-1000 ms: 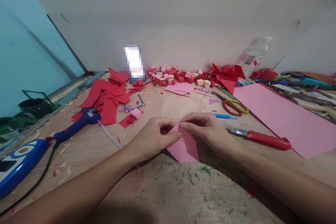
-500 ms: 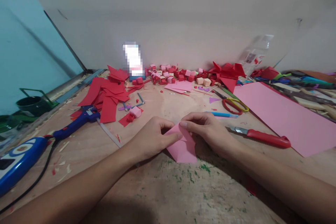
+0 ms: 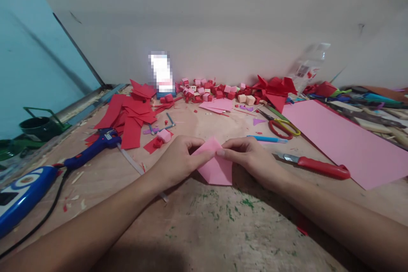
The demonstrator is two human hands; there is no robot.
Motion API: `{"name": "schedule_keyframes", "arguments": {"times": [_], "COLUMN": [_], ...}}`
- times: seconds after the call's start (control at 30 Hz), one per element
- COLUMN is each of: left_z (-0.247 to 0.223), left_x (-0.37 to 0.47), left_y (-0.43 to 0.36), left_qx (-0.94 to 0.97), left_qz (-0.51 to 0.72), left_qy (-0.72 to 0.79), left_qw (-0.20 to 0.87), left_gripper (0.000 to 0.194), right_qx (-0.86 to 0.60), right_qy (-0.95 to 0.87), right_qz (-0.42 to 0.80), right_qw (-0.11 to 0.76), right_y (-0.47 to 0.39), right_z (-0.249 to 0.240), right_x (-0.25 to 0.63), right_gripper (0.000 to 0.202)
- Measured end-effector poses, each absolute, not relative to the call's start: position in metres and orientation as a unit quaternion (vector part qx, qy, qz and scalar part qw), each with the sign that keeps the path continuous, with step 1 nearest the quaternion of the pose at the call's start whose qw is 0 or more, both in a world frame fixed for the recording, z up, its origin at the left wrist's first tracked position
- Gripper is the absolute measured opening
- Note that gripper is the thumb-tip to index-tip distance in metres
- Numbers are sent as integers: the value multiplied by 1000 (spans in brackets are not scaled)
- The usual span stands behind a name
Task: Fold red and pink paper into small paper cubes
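Between both hands is a small folded piece of pink paper (image 3: 217, 172), held just above or on the wooden table; I cannot tell which. My left hand (image 3: 181, 159) pinches its left side, thumb across the front and fingers behind. The paper's right side is gripped by my right hand (image 3: 250, 155), with the two thumb tips close together near the middle of the sheet. Fingers behind the paper are partly hidden. Close to my right hand lie a blue pen (image 3: 267, 139) and a red-handled knife (image 3: 325, 167).
Scissors (image 3: 283, 127) and a large pink sheet (image 3: 341, 140) lie to the right. A blue glue gun (image 3: 92, 148) and red paper strips (image 3: 130, 119) are at the left. Small red and pink paper cubes (image 3: 204, 89), a lit phone (image 3: 162, 72) and a plastic bottle (image 3: 310, 68) stand along the wall.
The pink paper has turned and risen slightly, with its top corner now showing between my hands. My left thumb has drawn back to the left.
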State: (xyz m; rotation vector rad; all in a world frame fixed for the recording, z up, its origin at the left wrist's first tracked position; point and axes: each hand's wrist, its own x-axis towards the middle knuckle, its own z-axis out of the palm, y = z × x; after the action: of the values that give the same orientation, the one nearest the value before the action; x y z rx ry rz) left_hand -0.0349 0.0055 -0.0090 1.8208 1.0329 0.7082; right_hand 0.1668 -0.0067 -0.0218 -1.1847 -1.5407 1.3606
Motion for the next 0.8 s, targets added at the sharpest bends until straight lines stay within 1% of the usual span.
{"name": "schedule_keyframes", "arguments": {"times": [0.17, 0.33, 0.57, 0.8], "left_z": [-9, -11, -11, -14], "left_x": [-36, -41, -41, -41], "left_y": [7, 10, 13, 15], "left_qx": [737, 727, 711, 650], "left_qz": [284, 292, 313, 347], "left_qy": [429, 429, 433, 458], "left_qw": [438, 449, 457, 498], "left_gripper": [29, 26, 27, 26], "right_qx": [-468, -467, -455, -454], "right_qy": [-593, -598, -607, -588], "right_qz": [534, 544, 535, 556], "right_qw": [378, 358, 371, 372], "right_y": [-6, -5, -2, -4], "right_z": [-26, -27, -30, -27], "right_x": [168, 171, 171, 169], "right_gripper": [27, 27, 32, 29]}}
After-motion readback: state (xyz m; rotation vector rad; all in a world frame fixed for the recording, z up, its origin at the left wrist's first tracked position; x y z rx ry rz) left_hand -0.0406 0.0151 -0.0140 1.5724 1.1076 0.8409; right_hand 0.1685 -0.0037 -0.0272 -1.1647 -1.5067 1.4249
